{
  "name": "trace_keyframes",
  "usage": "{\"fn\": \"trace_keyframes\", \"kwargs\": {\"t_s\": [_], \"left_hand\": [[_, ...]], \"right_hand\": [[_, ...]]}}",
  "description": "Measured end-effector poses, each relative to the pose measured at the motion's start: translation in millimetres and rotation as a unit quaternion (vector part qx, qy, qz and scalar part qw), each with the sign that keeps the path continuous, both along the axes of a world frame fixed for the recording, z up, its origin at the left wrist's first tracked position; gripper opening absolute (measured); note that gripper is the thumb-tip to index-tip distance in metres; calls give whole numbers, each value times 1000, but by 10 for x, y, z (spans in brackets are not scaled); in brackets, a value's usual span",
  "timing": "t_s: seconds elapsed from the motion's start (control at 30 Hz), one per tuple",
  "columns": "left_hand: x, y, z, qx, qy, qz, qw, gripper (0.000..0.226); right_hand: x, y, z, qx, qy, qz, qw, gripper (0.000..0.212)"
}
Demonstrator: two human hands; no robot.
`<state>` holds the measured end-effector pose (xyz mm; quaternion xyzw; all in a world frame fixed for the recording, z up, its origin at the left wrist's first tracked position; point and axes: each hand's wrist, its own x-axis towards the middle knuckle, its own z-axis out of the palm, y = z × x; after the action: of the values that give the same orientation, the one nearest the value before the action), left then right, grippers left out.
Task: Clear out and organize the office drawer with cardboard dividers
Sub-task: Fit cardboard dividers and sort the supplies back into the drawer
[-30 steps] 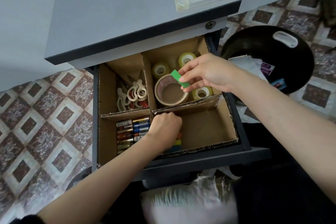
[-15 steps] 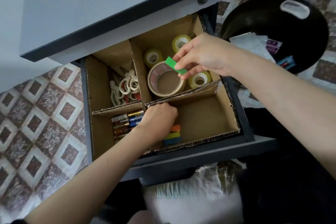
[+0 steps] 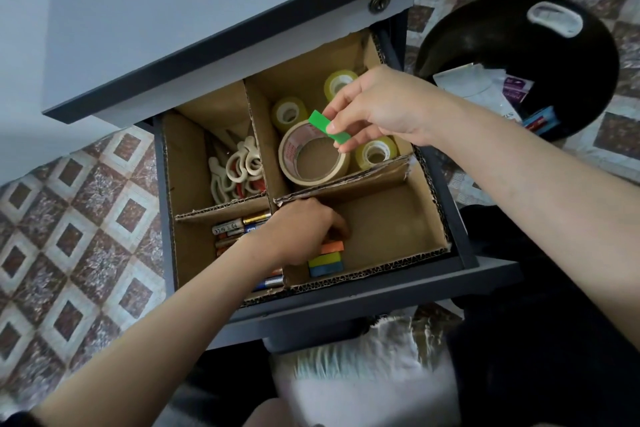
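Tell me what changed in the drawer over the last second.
Very little. The left hand stays in the near right compartment, but more of the coloured pads now shows beside it. The right hand still pinches the green strip above the large tape roll. Scissors, batteries and small tapes have not moved; the camera shifted.

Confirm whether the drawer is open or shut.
Open: the drawer is pulled out from under the desk, its cardboard dividers and compartments exposed.

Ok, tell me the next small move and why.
Probably lower the green strip into the front right compartment, beside the coloured pads. The right hand pinches it above the tape rolls, while the left hand is at those pads.
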<state>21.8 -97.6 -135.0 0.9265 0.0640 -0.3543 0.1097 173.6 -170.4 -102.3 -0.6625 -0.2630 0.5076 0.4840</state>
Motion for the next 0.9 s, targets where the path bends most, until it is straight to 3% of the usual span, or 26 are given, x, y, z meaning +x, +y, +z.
{"fn": "trace_keyframes", "kwargs": {"t_s": [0.27,0.6,0.9], "left_hand": [[14,58,-77,15,63,-6,998,27],[-33,57,-43,16,14,-10,1000,30],[12,61,-90,57,70,-26,996,26]], "right_hand": [[9,26,-25,-8,-20,9,1000,13],[15,39,-42,-11,-28,10,999,14],[18,31,-39,-10,-21,15,1000,14]]}}
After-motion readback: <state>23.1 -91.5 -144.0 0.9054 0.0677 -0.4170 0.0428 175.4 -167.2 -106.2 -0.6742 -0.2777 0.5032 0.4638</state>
